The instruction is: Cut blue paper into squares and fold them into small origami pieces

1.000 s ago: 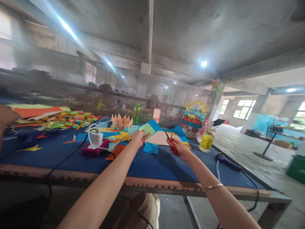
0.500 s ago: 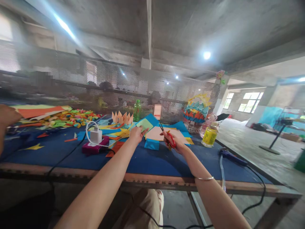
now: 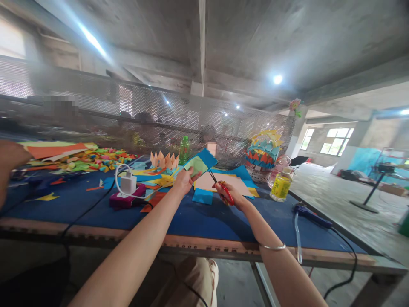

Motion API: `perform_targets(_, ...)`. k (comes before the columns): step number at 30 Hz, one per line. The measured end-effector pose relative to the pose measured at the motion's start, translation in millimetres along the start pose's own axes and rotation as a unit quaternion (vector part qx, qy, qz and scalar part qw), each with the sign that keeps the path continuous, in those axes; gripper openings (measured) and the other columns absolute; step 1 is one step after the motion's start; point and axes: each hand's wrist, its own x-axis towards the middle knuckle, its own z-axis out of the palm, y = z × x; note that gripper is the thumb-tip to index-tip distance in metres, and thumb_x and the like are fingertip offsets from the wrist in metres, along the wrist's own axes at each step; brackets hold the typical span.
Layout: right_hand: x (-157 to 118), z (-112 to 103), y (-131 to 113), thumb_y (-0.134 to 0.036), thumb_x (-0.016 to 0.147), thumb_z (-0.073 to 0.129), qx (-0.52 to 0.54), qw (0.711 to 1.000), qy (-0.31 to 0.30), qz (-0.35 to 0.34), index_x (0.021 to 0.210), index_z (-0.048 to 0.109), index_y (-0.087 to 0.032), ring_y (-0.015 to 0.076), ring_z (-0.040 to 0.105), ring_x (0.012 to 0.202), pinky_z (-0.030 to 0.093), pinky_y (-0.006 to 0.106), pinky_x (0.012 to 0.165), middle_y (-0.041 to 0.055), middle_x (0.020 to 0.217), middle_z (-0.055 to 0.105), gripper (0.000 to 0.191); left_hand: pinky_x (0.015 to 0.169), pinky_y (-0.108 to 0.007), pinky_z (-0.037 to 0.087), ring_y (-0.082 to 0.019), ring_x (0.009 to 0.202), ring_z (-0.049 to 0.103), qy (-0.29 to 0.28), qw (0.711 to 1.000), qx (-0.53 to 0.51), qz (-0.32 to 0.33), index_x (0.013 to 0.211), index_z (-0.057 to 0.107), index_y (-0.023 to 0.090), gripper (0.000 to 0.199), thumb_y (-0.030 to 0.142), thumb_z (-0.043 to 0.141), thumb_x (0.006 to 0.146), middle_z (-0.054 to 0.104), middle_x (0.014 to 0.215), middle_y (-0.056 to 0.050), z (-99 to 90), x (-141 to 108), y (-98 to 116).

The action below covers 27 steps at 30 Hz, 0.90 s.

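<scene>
My left hand (image 3: pixel 184 181) pinches a light green paper (image 3: pixel 198 165) laid against a blue paper (image 3: pixel 207 158), both raised above the table. Red-handled scissors (image 3: pixel 227 194) are in my right hand (image 3: pixel 234 195), and their dark blades reach up to the blue paper's lower right edge. Beneath them lie a pale pink sheet (image 3: pixel 236 183) and a small blue piece (image 3: pixel 202 196) on the blue tabletop.
Left of my hands are a purple power block (image 3: pixel 123 199) with a white charger (image 3: pixel 128 184) and a heap of paper scraps (image 3: pixel 99 160). A paper basket (image 3: pixel 263 157), yellow bottle (image 3: pixel 281 185) and glue gun (image 3: pixel 313 215) stand or lie right. Another person's arm (image 3: pixel 9 157) shows far left.
The scissors have moved slightly left, bringing the blades to the papers. The blue and green papers have shifted a little to the right and tilted.
</scene>
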Motion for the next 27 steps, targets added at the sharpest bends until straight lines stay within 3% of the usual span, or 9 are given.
perform_targets(9,0,1,2,-0.067,0.075,0.058,-0.002,1.000,-0.017,-0.018,0.091,0.055,-0.019,0.0065,0.041,0.044,0.037,0.018,0.038,-0.0076,0.060,0.041,0.051,0.072,-0.034,0.056,-0.017,0.086,0.063,-0.012,1.000,0.001,-0.028,0.112,0.058,0.014,0.024,0.027,0.058,0.092,0.062,0.107,-0.007,-4.1,4,-1)
perform_targets(18,1,1,2,-0.072,0.074,0.055,0.016,1.000,-0.010,-0.012,0.091,0.056,-0.018,0.0079,0.041,0.045,0.036,0.019,0.036,-0.0063,0.057,0.042,0.056,0.074,-0.036,0.056,-0.018,0.089,0.063,-0.047,0.994,0.045,-0.094,0.114,0.058,0.014,0.025,0.026,0.058,0.092,0.062,0.110,-0.007,-0.8,-3,-2)
perform_targets(27,3,0,5,-0.071,0.074,0.056,0.018,1.000,0.011,-0.012,0.090,0.057,-0.018,0.0072,0.041,0.043,0.037,0.018,0.037,-0.0063,0.055,0.043,0.055,0.075,-0.036,0.055,-0.018,0.091,0.063,-0.060,0.990,0.055,-0.115,0.114,0.058,0.014,0.024,0.024,0.058,0.092,0.061,0.111,-0.008,1.5,-7,1)
